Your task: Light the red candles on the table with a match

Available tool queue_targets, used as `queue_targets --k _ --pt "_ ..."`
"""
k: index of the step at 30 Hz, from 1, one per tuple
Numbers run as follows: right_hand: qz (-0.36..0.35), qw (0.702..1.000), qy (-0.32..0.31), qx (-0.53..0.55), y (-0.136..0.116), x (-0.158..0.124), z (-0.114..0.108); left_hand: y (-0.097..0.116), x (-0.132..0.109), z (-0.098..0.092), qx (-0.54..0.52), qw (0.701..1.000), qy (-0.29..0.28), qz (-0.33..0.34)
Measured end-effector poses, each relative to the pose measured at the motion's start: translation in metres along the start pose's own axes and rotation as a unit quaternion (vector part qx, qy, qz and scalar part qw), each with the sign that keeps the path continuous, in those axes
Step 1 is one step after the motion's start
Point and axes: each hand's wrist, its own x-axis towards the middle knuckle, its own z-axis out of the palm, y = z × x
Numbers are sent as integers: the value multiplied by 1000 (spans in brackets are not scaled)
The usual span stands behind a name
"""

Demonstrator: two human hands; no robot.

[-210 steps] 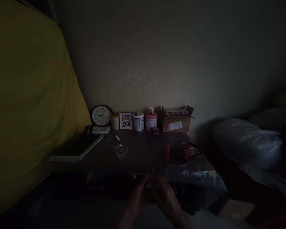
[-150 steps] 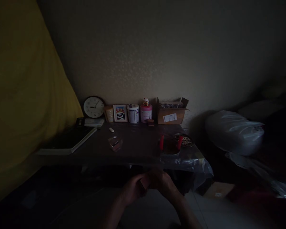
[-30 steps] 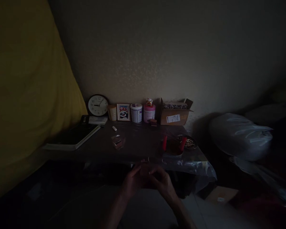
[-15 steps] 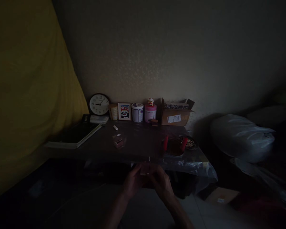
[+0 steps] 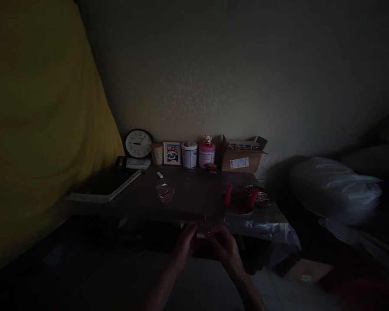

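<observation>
Just in front of the table's near edge, my left hand is closed on a small dark reddish box with a pale lower edge. My right hand is at its right side, thumb and fingers pinched together. A tiny pale spot shows at those fingertips, but darkness hides what they hold. Beyond my hands, to the right, two red candles stand upright at a dark round dish. Behind it is a dish of short pale sticks. A clear-wrapped packet lies left of centre.
A clock, a framed panda picture, a white tin, a pink tin with a figurine and an open cardboard box line the wall. A large book lies left. Plastic bags fill the right.
My hands have drawn slightly apart, the right moving a little to the right, uncovering more of the box's pale edge. The whole view has shifted slightly; the things on the table stay put.
</observation>
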Motion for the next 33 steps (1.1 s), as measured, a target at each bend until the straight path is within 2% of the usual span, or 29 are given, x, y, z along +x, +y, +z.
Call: queue_targets --k 4,10,16,21,25,33 --pt "18 999 9 41 0 3 -3 1 -2 1 32 999 -43 11" --pt "40 995 11 94 7 7 -5 1 -2 4 79 995 -49 21" --pt "83 975 54 197 9 10 -14 8 -8 6 1 998 -59 11" --pt "110 963 46 243 7 10 -16 11 -9 7 -19 997 -75 -1" --pt "102 968 61 220 5 10 -14 12 -9 9 -20 997 -68 -15" --pt "44 992 86 81 9 10 -11 12 -9 10 -10 997 -81 -8"
